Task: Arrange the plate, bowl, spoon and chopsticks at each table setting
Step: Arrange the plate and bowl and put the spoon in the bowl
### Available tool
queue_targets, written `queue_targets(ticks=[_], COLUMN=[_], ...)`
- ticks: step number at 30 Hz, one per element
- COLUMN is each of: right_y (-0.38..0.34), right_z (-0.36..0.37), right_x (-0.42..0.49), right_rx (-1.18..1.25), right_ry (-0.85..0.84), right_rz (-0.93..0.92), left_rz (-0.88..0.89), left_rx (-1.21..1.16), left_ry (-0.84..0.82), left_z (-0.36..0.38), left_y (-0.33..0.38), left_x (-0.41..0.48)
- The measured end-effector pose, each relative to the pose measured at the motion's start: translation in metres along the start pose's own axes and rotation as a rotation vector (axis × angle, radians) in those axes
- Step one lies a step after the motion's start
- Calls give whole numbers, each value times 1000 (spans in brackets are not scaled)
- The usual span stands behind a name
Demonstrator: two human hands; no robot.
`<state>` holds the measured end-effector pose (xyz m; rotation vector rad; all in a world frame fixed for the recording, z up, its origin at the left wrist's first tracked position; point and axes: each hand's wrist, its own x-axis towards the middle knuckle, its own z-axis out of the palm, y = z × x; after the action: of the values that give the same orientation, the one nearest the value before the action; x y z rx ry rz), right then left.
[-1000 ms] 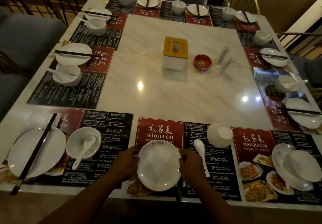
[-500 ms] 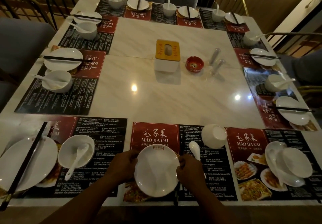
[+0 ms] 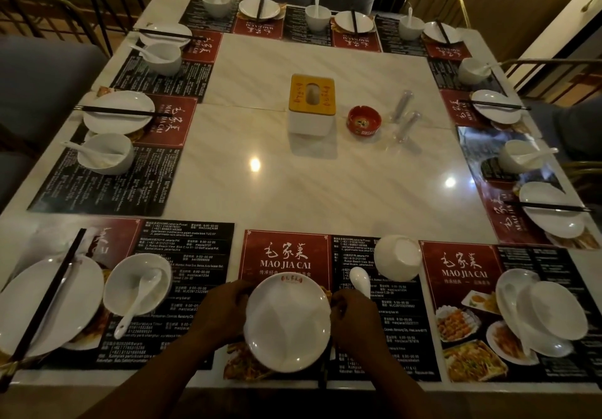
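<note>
A white plate (image 3: 288,321) lies on the near middle placemat (image 3: 286,252). My left hand (image 3: 224,311) grips its left rim and my right hand (image 3: 353,316) grips its right rim. Just right of the plate a white spoon (image 3: 360,280) lies on the mat, its handle hidden behind my right hand. A white bowl (image 3: 399,257) lies tipped on its side beyond the spoon. Dark chopsticks (image 3: 322,376) peek out under my right wrist at the table edge.
The near left setting has a plate with chopsticks (image 3: 49,298) and a bowl with spoon (image 3: 136,283). At near right, stacked white dishes (image 3: 540,314) sit on a mat. Finished settings line the other sides. A tissue box (image 3: 312,102), a red ashtray (image 3: 364,120) and clear shakers (image 3: 402,115) stand mid-table.
Both hands keep their hold on the plate's rim. The plate has shifted slightly on the mat; the view has tilted and moved closer.
</note>
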<state>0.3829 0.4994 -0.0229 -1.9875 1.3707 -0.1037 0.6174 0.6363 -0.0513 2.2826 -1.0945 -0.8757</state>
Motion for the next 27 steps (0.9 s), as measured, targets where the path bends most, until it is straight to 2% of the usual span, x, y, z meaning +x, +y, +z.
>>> queue_targets(ticks=[2, 5, 10, 27], right_y=[11, 38, 79, 87], right_z=[-9, -29, -47, -40], right_x=[-1, -1, 3, 6], right_rx=[-55, -174, -293, -374], right_ry=[120, 205, 13, -59], right_rz=[-39, -44, 1, 26], left_rz=[95, 221, 171, 125], left_rx=[187, 391, 662, 713], left_ry=[58, -13, -249, -287], left_z=[-1, -6, -10, -11], left_y=[-2, -5, -11, -5], left_x=[1, 5, 8, 6])
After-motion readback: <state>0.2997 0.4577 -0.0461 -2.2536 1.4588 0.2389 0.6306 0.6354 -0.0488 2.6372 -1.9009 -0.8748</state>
